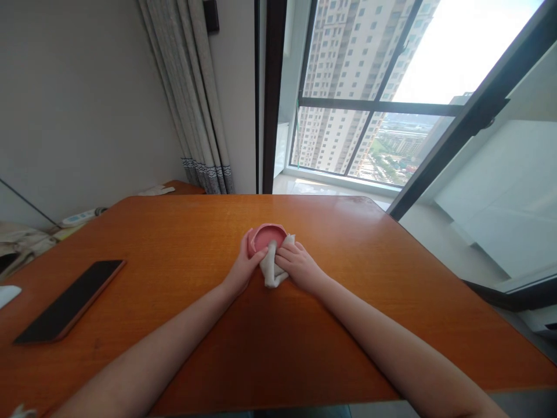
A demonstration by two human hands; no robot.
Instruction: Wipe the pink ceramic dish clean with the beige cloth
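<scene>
Over the middle of the wooden table [204, 232], a pink bowl [265, 235] with an angular rim is tilted so that its inside faces me. My left hand [243, 261] grips its left side, thumb at the near rim and fingers behind. Bunched at the bowl's lower right is a whitish cloth [272, 273], partly over the rim. My right hand [300, 264] is closed on this cloth and presses it against the bowl's right side. Part of the cloth hangs down between my hands. The bowl's underside is hidden.
A long black flat pad [72, 302] with a reddish edge lies on the table's left. A white object [8, 295] shows at the left edge. Beyond the table stand a grey curtain [187, 93] and a large window [374, 104]. A white remote-like object [80, 217] lies past the left edge.
</scene>
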